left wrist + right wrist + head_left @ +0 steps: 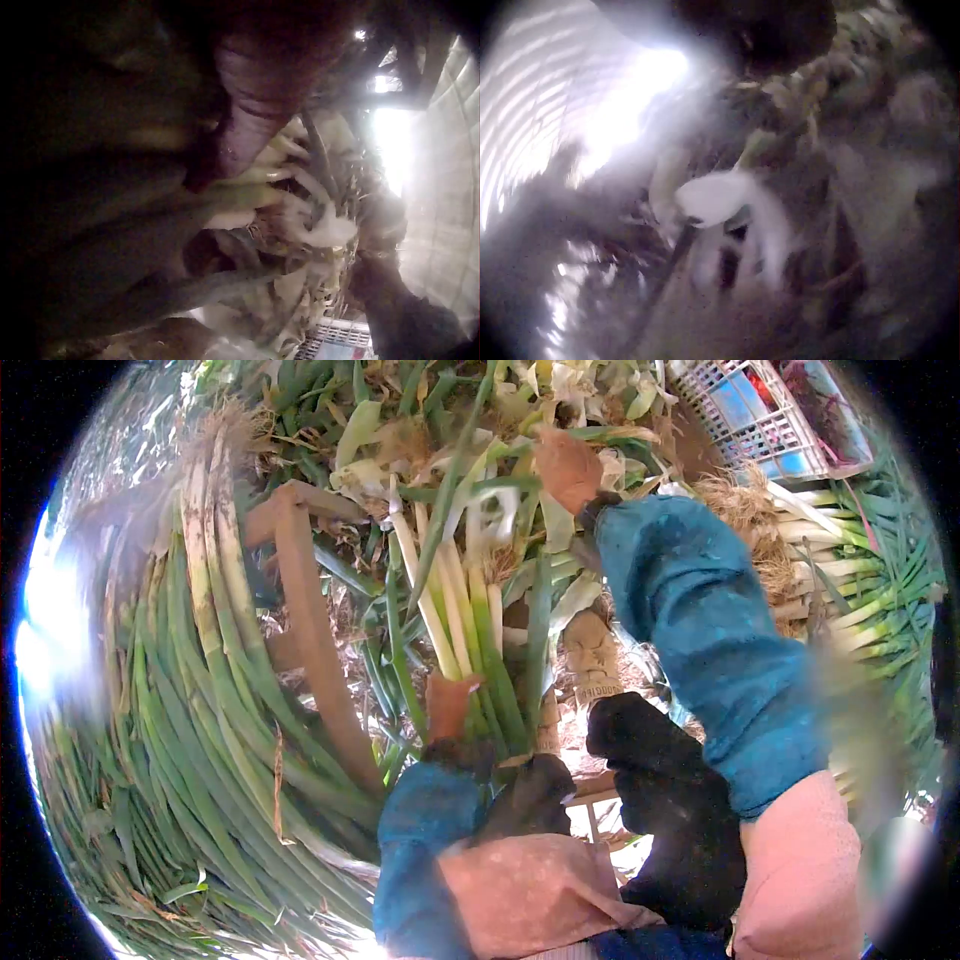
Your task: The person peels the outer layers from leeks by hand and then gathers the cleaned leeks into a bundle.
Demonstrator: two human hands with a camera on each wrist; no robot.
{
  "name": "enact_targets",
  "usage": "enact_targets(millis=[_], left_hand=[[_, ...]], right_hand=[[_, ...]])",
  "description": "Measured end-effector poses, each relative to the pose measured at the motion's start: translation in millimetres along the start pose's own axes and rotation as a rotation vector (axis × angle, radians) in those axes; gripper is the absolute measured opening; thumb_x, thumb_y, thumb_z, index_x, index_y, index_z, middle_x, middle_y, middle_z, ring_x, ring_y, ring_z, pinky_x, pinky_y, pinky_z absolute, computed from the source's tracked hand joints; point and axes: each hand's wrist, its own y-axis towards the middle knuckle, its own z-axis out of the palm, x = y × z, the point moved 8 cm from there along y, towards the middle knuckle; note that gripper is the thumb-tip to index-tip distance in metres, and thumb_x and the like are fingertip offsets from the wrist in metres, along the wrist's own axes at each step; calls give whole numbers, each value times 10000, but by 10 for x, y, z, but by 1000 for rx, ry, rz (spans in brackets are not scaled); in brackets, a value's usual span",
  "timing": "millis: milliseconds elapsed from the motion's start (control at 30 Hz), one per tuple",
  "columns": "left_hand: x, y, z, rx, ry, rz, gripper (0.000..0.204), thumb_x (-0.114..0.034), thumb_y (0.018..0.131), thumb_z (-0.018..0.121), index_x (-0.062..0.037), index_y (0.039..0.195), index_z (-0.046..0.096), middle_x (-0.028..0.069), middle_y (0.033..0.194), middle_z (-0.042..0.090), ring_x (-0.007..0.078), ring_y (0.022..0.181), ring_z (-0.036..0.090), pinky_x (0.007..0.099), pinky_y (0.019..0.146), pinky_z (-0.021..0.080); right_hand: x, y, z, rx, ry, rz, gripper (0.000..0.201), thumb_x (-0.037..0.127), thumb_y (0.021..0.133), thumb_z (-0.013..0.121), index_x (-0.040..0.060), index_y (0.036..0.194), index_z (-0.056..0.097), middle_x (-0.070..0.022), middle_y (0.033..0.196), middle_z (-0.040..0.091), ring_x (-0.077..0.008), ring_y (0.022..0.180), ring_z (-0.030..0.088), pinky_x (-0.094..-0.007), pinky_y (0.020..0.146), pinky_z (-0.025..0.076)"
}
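My left hand (452, 705) grips a small bunch of long green onions (462, 610), their white stalks pointing away from me. In the left wrist view, the thumb (251, 112) lies along the dark, shaded stalks. My right hand (570, 468) is farther forward and to the right, over a heap of stripped leaves (600, 395), beyond the root ends of the bunch. Whether it holds a leaf I cannot tell. The right wrist view is blurred, with a dark part of the right hand (757, 34) at the top and a pale peeled strip (716, 196) below it.
A large pile of unpeeled green onions (190, 700) leans over a wooden frame (310, 620) on the left. Cleaned green onions (850, 580) with bushy roots lie at the right. Behind them stands a white plastic crate (740, 415). My dark-clad knees are below.
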Motion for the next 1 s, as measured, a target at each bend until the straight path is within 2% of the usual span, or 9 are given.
enact_targets(millis=[67,100,167,367,467,567,800,967,1000], left_hand=[[-24,-38,3,6,-16,0,362,-184,607,767,41,860,638,166,796,666,257,721,649,371,651,497],[-133,-69,-37,-1,-23,11,355,-177,609,764,41,859,639,160,791,665,248,717,647,366,644,497],[-245,-151,-130,-28,-13,4,347,-169,614,758,40,864,639,145,776,664,234,699,641,355,630,495],[-166,-231,-280,-23,2,-2,364,-167,628,747,39,905,629,121,772,657,192,668,622,340,607,491],[-76,-113,-267,79,-6,-5,372,-175,644,739,35,928,622,123,794,653,174,682,618,328,603,489],[-1,-20,-176,184,-102,-41,381,-200,686,710,26,974,609,120,826,643,170,705,612,313,611,489],[-493,-12,-33,311,-633,-105,430,-348,765,638,-48,1046,512,108,893,576,207,769,580,338,644,501],[-413,64,15,420,-724,-143,413,-361,765,638,-60,1031,543,112,887,589,220,759,593,346,677,509],[-256,179,-32,362,-607,35,411,-358,764,641,-59,1030,548,114,880,593,223,759,596,351,676,512]], right_hand=[[117,28,-37,0,-313,-151,154,124,779,484,30,867,569,-186,821,558,-358,823,564,-453,686,468],[167,-158,179,316,-285,-157,183,135,780,483,38,923,544,-189,880,548,-353,827,564,-454,682,469],[152,-906,941,422,-220,-507,163,145,757,507,17,810,592,-202,783,594,-373,619,603,-466,499,491],[455,-1832,1337,730,-245,-566,331,117,754,537,6,1065,518,-184,1003,556,-351,841,592,-433,680,499],[283,-1612,1315,401,3,-237,310,172,765,559,-14,1013,561,-211,950,594,-341,845,603,-409,679,496],[283,-1806,1015,782,37,430,269,208,793,569,-24,924,596,-228,853,615,-350,797,606,-398,649,481],[-159,-2401,1832,819,802,604,267,268,843,575,6,860,618,-91,733,607,-185,601,584,-326,533,446],[-628,-2205,2177,537,722,672,227,243,833,590,16,824,596,-54,676,564,-134,552,555,-299,482,451],[-672,-2132,2168,479,726,697,225,239,830,593,15,820,590,-55,673,561,-136,546,554,-299,473,454]])
